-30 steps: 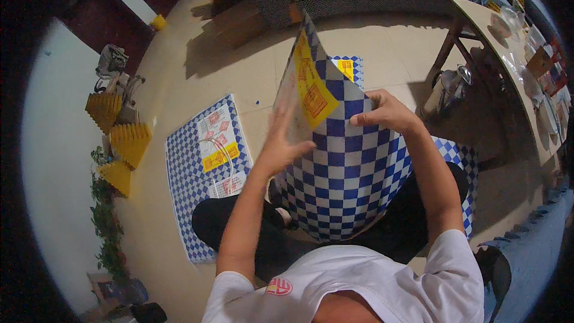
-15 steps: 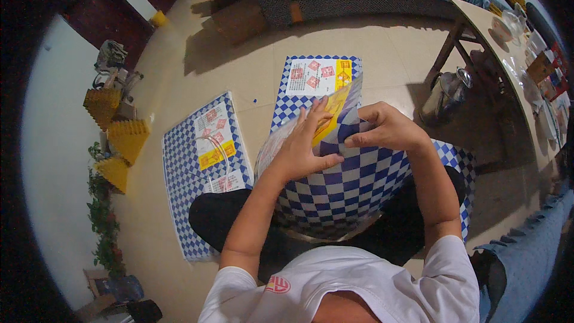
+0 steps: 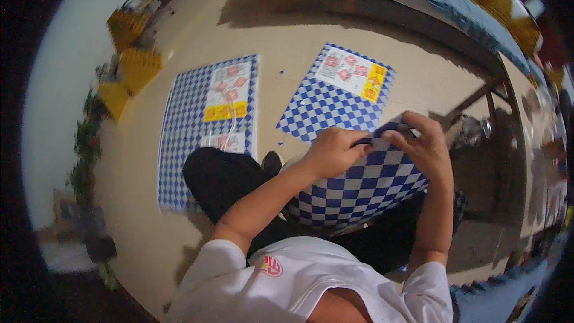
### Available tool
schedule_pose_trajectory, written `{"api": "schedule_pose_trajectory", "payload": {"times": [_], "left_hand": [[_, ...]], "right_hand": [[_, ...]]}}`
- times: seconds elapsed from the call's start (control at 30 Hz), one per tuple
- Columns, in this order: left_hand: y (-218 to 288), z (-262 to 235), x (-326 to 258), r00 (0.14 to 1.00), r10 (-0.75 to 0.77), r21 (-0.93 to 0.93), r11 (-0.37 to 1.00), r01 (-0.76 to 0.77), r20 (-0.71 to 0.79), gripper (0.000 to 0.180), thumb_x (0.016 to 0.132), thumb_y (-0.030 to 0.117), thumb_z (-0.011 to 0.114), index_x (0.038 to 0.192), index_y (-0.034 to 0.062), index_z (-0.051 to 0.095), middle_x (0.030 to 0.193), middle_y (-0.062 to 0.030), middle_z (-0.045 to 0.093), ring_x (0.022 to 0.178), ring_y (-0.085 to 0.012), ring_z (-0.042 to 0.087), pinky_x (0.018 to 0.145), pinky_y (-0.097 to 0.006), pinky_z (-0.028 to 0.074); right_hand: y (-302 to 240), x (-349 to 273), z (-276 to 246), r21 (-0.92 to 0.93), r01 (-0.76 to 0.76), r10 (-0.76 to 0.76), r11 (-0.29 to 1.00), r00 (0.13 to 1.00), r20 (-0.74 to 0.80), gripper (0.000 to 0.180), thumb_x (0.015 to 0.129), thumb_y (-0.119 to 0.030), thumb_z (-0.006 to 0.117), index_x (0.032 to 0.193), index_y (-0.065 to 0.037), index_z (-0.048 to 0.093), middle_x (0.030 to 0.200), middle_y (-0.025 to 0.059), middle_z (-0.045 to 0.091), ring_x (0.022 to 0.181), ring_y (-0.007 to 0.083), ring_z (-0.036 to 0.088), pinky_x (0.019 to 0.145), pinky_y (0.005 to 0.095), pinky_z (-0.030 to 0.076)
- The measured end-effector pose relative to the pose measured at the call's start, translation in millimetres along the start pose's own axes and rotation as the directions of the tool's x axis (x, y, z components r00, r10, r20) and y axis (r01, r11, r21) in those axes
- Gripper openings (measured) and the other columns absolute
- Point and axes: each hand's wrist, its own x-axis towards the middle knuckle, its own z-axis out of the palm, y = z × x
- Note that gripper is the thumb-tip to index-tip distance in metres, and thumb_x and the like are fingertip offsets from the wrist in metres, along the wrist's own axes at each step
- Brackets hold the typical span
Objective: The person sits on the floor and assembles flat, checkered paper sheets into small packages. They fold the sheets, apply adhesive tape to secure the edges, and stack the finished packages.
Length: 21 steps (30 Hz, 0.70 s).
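Note:
A large blue-and-white checkered sheet (image 3: 362, 188) lies curved over my lap, between my legs. My left hand (image 3: 336, 154) is closed on its upper edge, with thumb and fingers pinched together. Close beside it, my right hand (image 3: 426, 146) pinches the same edge, where a strip appears folded over between the two hands. Whether the sheet is one layer or several, I cannot tell. Beyond my hands, another checkered sheet (image 3: 311, 107) with a white and yellow printed panel lies flat on the floor.
To the left, a checkered stack or packet (image 3: 185, 119) with a pale cord loop (image 3: 232, 121) lies on the tiled floor. A table (image 3: 517, 113) stands at the right with a metal pot (image 3: 472, 131) under it. Yellow folded pieces (image 3: 139, 69) and plants (image 3: 84, 149) line the left wall.
My hands have come closer together on the sheet's edge, and its raised printed flap is out of sight. The view has turned, so the floor items sit differently.

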Motion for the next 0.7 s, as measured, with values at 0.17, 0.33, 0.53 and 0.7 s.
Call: {"api": "schedule_pose_trajectory", "payload": {"times": [0.17,0.33,0.53,0.7], "left_hand": [[9.9,12.1,-14.7,0.986,0.087,0.041,0.996,-0.082,-0.140,0.020,0.085,0.014,0.069,0.103,0.0059,0.073,0.085,-0.0201,0.070,0.074,-0.0358,0.069,0.065,-0.040,0.053],[-7.2,13.4,-29.9,0.933,0.234,0.042,0.972,-0.232,-0.274,0.021,0.087,0.017,0.072,0.104,0.0057,0.076,0.085,-0.0172,0.073,0.069,-0.0297,0.072,0.064,-0.037,0.056],[-61.1,5.1,-74.0,0.966,0.105,0.056,0.994,-0.094,-0.238,0.025,0.081,0.009,0.077,0.106,0.0103,0.076,0.093,-0.0143,0.074,0.082,-0.0263,0.074,0.071,-0.035,0.057],[-112.5,-1.9,-104.1,0.954,-0.151,0.150,0.970,0.194,-0.259,0.017,0.084,0.014,0.073,0.100,0.0110,0.076,0.088,-0.0134,0.073,0.078,-0.0280,0.072,0.068,-0.035,0.056]], "right_hand": [[-4.4,-3.4,2.5,-0.077,0.374,-0.382,0.924,0.900,-0.210,0.039,0.075,-0.008,0.081,0.108,-0.001,0.062,0.110,0.0110,0.064,0.103,0.0186,0.060,0.086,0.0287,0.047],[-12.3,-20.2,4.9,0.074,0.330,-0.304,0.941,0.922,-0.238,0.012,0.078,0.002,0.075,0.088,0.002,0.067,0.088,0.0096,0.067,0.085,0.0160,0.064,0.074,0.0272,0.050],[-15.1,-24.3,-25.3,0.031,0.387,-0.320,0.921,0.802,-0.504,0.014,0.080,0.004,0.072,0.093,0.002,0.069,0.091,0.0084,0.069,0.087,0.0174,0.065,0.078,0.0277,0.050],[-16.1,-33.9,-48.6,-0.117,0.316,-0.326,0.942,0.764,-0.557,0.009,0.087,-0.002,0.071,0.095,0.001,0.070,0.095,0.0067,0.070,0.090,0.0153,0.065,0.083,0.0272,0.049]]}}
